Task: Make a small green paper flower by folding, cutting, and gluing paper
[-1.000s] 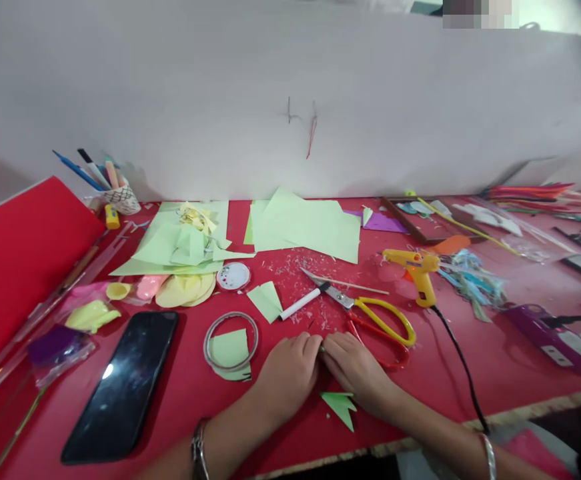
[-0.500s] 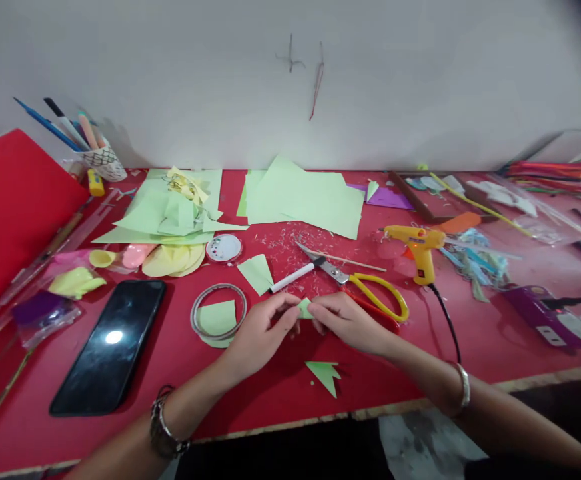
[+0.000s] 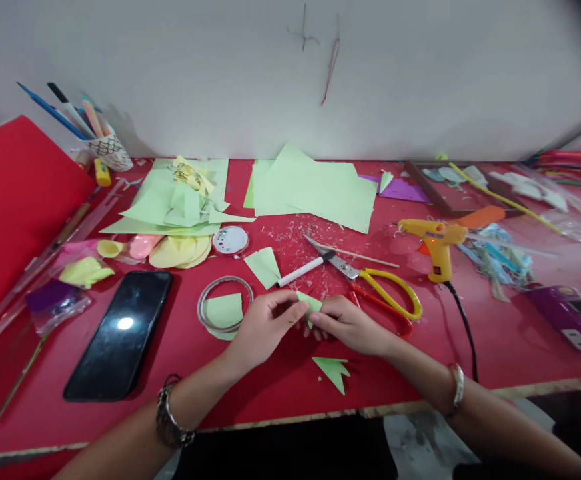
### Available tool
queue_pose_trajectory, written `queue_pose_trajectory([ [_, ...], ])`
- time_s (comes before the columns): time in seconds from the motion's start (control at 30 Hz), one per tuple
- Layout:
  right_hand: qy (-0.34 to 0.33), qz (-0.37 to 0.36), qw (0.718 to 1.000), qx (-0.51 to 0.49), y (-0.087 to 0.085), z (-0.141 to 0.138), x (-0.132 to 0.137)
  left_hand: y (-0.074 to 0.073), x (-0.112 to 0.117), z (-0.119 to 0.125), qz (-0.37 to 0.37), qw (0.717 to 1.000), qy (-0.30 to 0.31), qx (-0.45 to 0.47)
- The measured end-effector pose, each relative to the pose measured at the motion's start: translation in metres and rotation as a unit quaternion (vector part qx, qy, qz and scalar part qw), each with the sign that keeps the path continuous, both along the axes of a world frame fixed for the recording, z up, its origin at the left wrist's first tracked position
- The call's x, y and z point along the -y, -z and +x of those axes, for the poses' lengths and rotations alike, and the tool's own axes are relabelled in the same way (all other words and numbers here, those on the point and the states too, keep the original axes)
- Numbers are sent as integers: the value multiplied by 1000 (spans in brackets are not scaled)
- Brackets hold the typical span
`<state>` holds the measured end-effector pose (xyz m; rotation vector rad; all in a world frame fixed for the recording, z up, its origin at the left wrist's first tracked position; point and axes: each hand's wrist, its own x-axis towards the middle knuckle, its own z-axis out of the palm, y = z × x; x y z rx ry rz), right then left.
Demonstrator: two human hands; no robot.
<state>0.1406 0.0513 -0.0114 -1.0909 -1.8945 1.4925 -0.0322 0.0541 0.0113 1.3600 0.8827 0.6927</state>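
Between my two hands is a small piece of light green paper (image 3: 310, 303). My left hand (image 3: 270, 327) pinches its left side between thumb and fingers. On the other side my right hand (image 3: 350, 323) grips its right and lower edge; some fingertips are hidden beneath. Just below lies a cut green paper scrap (image 3: 334, 372) with pointed ends. A white marker with a black cap (image 3: 303, 270) and scissors with yellow and red handles (image 3: 390, 290) lie just beyond my hands. Left of my left hand, a roll of tape (image 3: 201, 312) rings a green paper piece (image 3: 225, 311).
A black phone (image 3: 120, 333) lies at left. Green sheets (image 3: 315, 190) rest against the wall. The yellow glue gun (image 3: 435, 243) stands at right, its cord running to the front edge. A pen cup (image 3: 111, 152) and a purple device (image 3: 565, 313) flank the red table.
The green paper is tilted differently between my fingers, and more of it shows. The camera view has shifted slightly, so the table's things appear a little right and higher.
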Motion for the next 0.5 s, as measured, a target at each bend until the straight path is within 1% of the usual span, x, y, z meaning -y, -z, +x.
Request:
queue_pose_trajectory([
  [0.1,3,-14,1000,-17,2,0,-1,0,1,0,25,999,-22,-33],
  [0.17,3,-18,999,-30,2,1,-1,1,1,0,27,999,-26,-35],
  [0.33,7,-29,997,-68,0,2,-2,2,1,0,-2,1000,-19,18],
  [0.43,3,-63,995,-83,0,2,-2,2,0,0,-14,998,-21,51],
  [0.5,-7,-86,991,-102,0,3,-2,1,0,0,-16,998,-10,57],
])
